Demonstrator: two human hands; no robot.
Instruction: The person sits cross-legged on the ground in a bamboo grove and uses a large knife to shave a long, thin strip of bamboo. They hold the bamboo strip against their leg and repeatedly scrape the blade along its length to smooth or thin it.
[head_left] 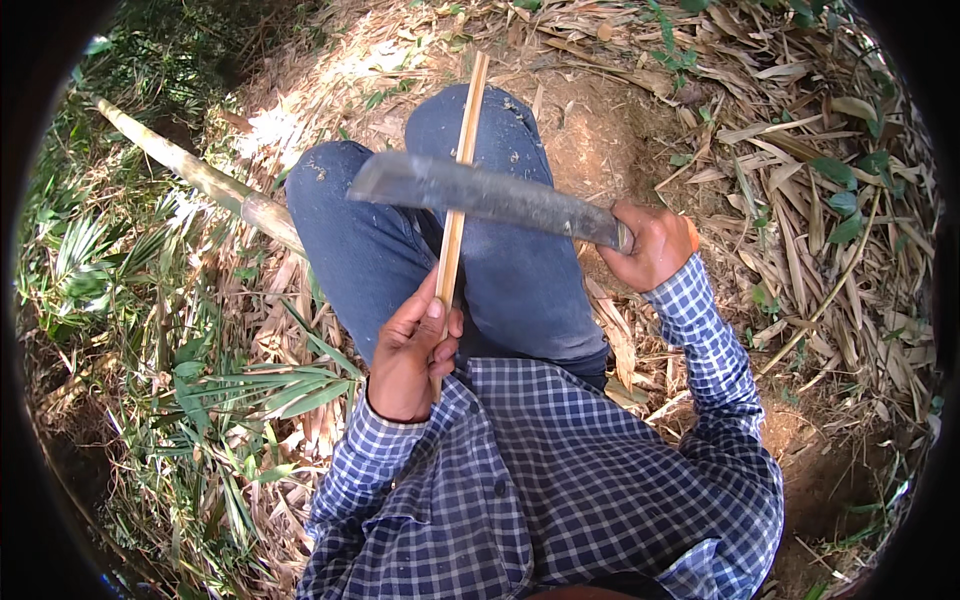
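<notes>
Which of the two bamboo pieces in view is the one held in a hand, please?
The thin pale bamboo strip, gripped at its near end by the left hand. The thick bamboo pole lies untouched on the ground.

Left hand (410, 355) gripping bamboo strip (462, 170), right hand (652, 243) holding machete (480, 192) across it

You have two hands in view: your left hand (408, 352) closed around one thin bamboo strip (459, 178), and your right hand (652, 243) wrapped on the handle of one long dark blade (482, 190). That makes one strip and one blade, no second of either. You show two knees in blue trousers (368, 240) and two checked sleeves (712, 345). One thick bamboo pole (200, 175) lies on the ground to your left. The dry leaves (800, 210) and green fronds (250, 390) around you are too many to count.
</notes>
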